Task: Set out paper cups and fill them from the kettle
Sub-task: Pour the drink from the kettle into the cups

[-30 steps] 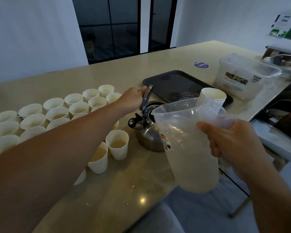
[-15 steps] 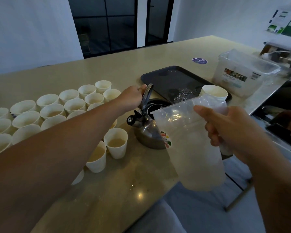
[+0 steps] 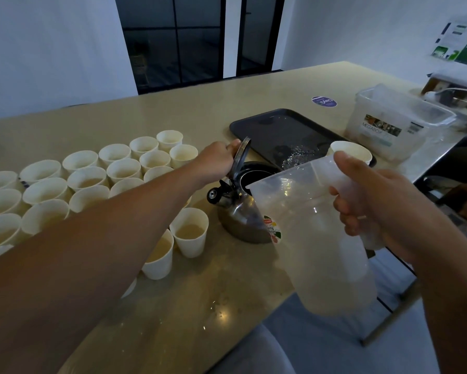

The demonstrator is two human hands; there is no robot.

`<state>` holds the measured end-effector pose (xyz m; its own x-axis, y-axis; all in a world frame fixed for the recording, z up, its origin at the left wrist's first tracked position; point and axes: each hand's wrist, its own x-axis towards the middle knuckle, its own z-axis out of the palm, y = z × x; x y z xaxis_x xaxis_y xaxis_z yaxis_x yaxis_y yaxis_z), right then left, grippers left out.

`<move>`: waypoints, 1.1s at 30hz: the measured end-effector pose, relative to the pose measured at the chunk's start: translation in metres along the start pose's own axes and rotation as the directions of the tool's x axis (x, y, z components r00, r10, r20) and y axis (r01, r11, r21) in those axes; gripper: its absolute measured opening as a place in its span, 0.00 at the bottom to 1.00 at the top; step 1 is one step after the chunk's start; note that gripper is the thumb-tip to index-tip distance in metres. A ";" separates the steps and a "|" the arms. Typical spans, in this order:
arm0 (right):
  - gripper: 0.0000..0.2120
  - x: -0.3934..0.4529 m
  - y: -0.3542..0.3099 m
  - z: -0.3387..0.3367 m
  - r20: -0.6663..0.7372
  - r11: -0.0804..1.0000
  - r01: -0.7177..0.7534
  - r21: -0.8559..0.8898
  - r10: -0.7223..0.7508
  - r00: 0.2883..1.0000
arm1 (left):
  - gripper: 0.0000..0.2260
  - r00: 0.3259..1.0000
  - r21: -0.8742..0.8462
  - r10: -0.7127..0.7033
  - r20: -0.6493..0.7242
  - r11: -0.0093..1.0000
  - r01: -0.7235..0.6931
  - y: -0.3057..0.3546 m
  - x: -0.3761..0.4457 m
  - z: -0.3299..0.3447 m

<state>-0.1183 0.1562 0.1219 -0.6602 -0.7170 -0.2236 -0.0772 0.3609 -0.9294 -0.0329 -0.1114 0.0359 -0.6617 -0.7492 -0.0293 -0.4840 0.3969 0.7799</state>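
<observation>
- Paper cups are sitting in rows on the table, several showing liquid.
- Your left hand is gripping the kettle lid open.
- Your right hand is gripping the jug, tilting it toward the kettle, likely refilling.

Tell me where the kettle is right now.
In the head view, the kettle stands mid-counter, right of the paper cups, in front of the black tray, partly behind the plastic jug.
</observation>
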 end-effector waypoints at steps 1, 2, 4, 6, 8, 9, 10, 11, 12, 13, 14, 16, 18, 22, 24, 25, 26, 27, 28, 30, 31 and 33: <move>0.25 0.000 -0.001 0.000 0.007 1.000 0.001 -0.002 -0.001 1.000 | 0.25 1.000 0.002 0.001 -0.003 1.000 -0.001 0.000 0.000 0.000; 0.25 0.001 -0.003 0.000 0.014 1.000 0.003 -0.014 -0.003 1.000 | 0.24 1.000 0.005 0.004 -0.009 1.000 -0.004 0.000 0.001 0.000; 0.26 0.003 -0.004 0.000 0.019 0.999 0.010 -0.053 -0.009 1.000 | 0.23 1.000 -0.004 0.004 -0.005 1.000 -0.004 0.000 0.001 0.001; 0.27 0.004 -0.005 -0.001 0.024 0.997 0.022 -0.074 -0.020 1.000 | 0.24 1.000 -0.037 0.003 0.007 0.999 -0.002 -0.002 0.002 0.002; 0.27 0.004 -0.005 -0.001 0.041 0.996 0.039 -0.080 -0.035 0.999 | 0.24 1.000 -0.059 -0.005 0.015 0.998 0.005 -0.003 0.002 0.002; 0.28 0.004 -0.005 -0.001 0.048 0.996 0.044 -0.083 -0.040 0.998 | 0.24 1.000 -0.058 -0.006 0.016 0.998 0.007 -0.003 0.003 0.003; 0.28 0.004 -0.006 -0.001 0.052 0.995 0.046 -0.088 -0.042 0.998 | 0.23 1.000 -0.053 -0.005 0.015 0.999 0.006 -0.002 0.003 0.002; 0.28 0.005 -0.006 -0.001 0.052 0.995 0.047 -0.093 -0.042 0.998 | 0.23 1.000 -0.046 -0.003 0.014 0.999 0.004 -0.002 0.003 0.003; 0.28 0.005 -0.007 -0.001 0.052 0.994 0.047 -0.099 -0.042 0.998 | 0.22 1.000 -0.038 -0.002 0.013 0.999 0.002 -0.001 0.003 0.002; 0.28 0.006 -0.007 -0.001 0.053 0.994 0.048 -0.103 -0.042 0.998 | 0.22 1.000 -0.033 -0.003 0.013 0.999 0.004 -0.001 0.003 0.002; 0.29 0.006 -0.008 -0.001 0.059 0.993 0.052 -0.106 -0.046 0.997 | 0.22 1.000 -0.032 -0.004 0.014 0.999 0.004 -0.001 0.004 0.002; 0.30 0.008 -0.008 -0.002 0.072 0.991 0.060 -0.121 -0.051 0.996 | 0.22 1.000 -0.034 -0.001 0.019 0.999 0.002 -0.002 0.004 0.002; 0.31 0.009 -0.009 -0.002 0.067 0.988 0.062 -0.139 -0.053 0.996 | 0.22 1.000 -0.027 0.003 0.018 1.000 -0.003 -0.002 0.004 0.003; 0.32 0.012 -0.012 -0.002 0.066 0.984 0.061 -0.165 -0.051 0.997 | 0.25 1.000 -0.033 0.006 0.014 0.999 -0.005 -0.002 0.004 0.003; 0.32 0.014 -0.013 -0.002 0.060 0.984 0.062 -0.167 -0.053 0.997 | 0.26 1.000 -0.035 0.006 0.015 0.999 -0.006 -0.003 0.004 0.003; 0.33 0.015 -0.013 -0.002 0.056 0.983 0.062 -0.172 -0.053 0.997 | 0.25 1.000 -0.032 0.010 0.016 0.999 -0.010 -0.003 0.004 0.003; 0.32 0.015 -0.014 -0.001 0.054 0.982 0.063 -0.176 -0.054 0.997 | 0.25 1.000 -0.029 0.009 0.018 1.000 -0.008 -0.003 0.004 0.003; 0.32 0.016 -0.014 -0.002 0.054 0.982 0.065 -0.179 -0.056 0.997 | 0.25 1.000 -0.027 0.007 0.019 1.000 -0.006 -0.003 0.004 0.004; 0.32 0.016 -0.015 -0.002 0.054 0.981 0.066 -0.184 -0.057 0.997 | 0.25 1.000 -0.026 0.003 0.020 1.000 -0.003 -0.003 0.003 0.004; 0.32 0.016 -0.015 -0.002 0.053 0.979 0.069 -0.192 -0.060 0.997 | 0.25 1.000 -0.024 -0.001 0.013 1.000 0.002 -0.003 0.003 0.005; 0.32 0.017 -0.016 -0.002 0.051 0.979 0.070 -0.193 -0.061 0.997 | 0.25 1.000 -0.024 -0.003 0.007 1.000 0.003 -0.002 0.003 0.004; 0.32 0.018 -0.016 -0.002 0.047 0.980 0.066 -0.190 -0.058 0.997 | 0.25 1.000 -0.028 -0.009 0.000 1.000 0.009 -0.002 0.003 0.004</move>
<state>-0.1300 0.1385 0.1333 -0.6187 -0.7640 -0.1829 -0.2610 0.4195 -0.8694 -0.0363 -0.1127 0.0314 -0.6576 -0.7525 -0.0365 -0.4739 0.3754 0.7966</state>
